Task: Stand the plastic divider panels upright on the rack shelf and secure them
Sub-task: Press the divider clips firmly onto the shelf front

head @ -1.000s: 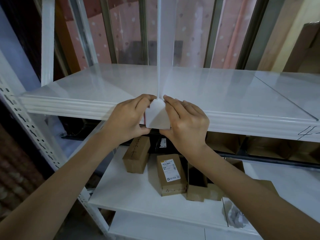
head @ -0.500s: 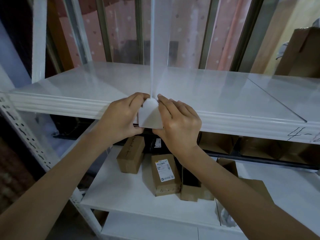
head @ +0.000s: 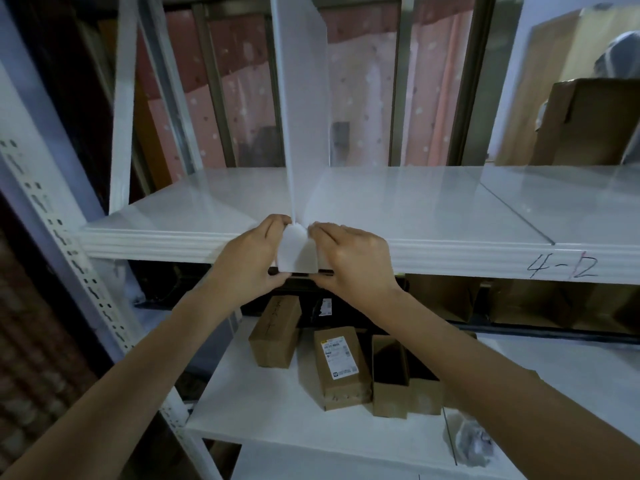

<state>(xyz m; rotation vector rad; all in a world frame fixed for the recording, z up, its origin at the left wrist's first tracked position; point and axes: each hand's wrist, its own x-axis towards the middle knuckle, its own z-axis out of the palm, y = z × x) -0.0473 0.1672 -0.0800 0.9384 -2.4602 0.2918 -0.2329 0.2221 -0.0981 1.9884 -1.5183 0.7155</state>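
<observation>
A translucent white divider panel (head: 304,98) stands upright on the white rack shelf (head: 433,209), running from the back to the front edge. A white plastic tab (head: 296,249) at its foot hangs down over the shelf's front lip. My left hand (head: 252,258) grips the tab's left side, thumb under the lip. My right hand (head: 349,259) grips its right side the same way. A second clear panel (head: 512,109) stands further right on the shelf.
The shelf lip carries the handwritten mark "4-12" (head: 561,266). Several cardboard boxes (head: 341,367) lie on the lower shelf (head: 270,420). A perforated upright post (head: 69,251) stands at the left. A large brown box (head: 588,123) sits behind at the right.
Both hands stay on the tab at the shelf lip. The view has tilted up, showing more of the upright panel.
</observation>
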